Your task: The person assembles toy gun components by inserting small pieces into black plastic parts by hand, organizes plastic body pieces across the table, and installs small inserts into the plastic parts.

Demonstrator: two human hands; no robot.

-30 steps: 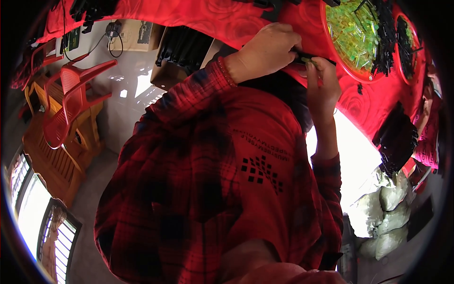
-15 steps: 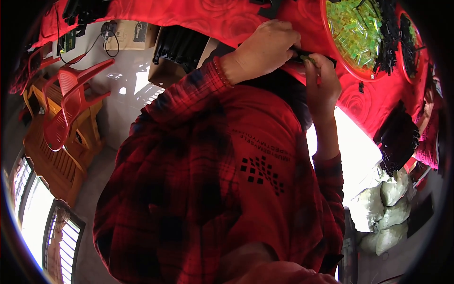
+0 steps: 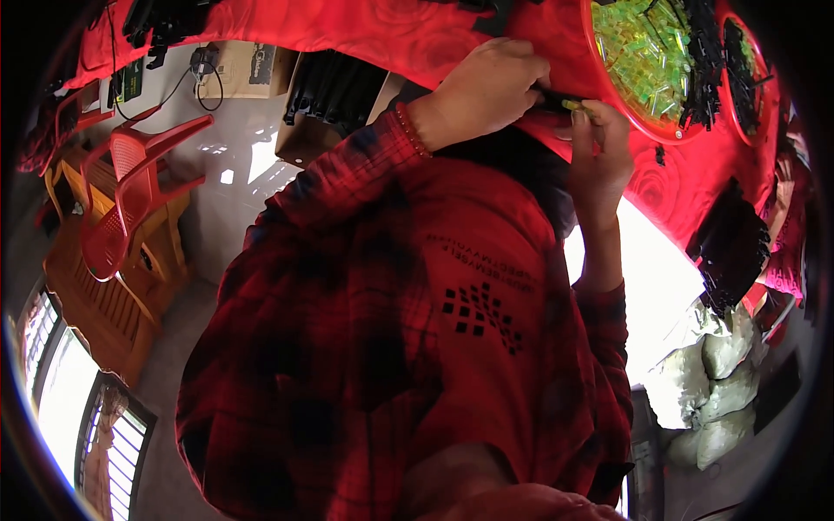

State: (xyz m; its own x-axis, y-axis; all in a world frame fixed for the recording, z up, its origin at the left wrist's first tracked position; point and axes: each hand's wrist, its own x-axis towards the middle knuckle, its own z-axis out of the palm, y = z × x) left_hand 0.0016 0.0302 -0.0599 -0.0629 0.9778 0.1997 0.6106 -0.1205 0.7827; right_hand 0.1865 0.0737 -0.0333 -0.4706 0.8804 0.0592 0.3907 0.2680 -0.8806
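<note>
My left hand (image 3: 491, 91) is closed around a dark, slim black piece (image 3: 551, 100) at the table's near edge; its fingers hide most of that piece. Just right of it, my right hand (image 3: 601, 161) pinches a small yellow-green clear tube (image 3: 573, 105) between thumb and fingers. The tube's tip points toward the left hand, close to the black piece; whether they touch I cannot tell. Beyond the right hand, a round red tray (image 3: 656, 134) holds many such yellow-green tubes (image 3: 643, 61), with small black parts (image 3: 705, 69) heaped along its right side.
A second red tray (image 3: 752, 137) stands farther right on the red tablecloth (image 3: 417, 39). Black parts are piled (image 3: 731, 247) at the right table edge. Left of my arm, a cardboard box holds black bars (image 3: 334, 91). A red plastic chair (image 3: 130, 200) and white sacks (image 3: 725, 382) are farther off.
My right hand has shifted slightly right, away from the left hand, and the tube at its fingertips shows more plainly. The left hand has stayed nearly in place.
</note>
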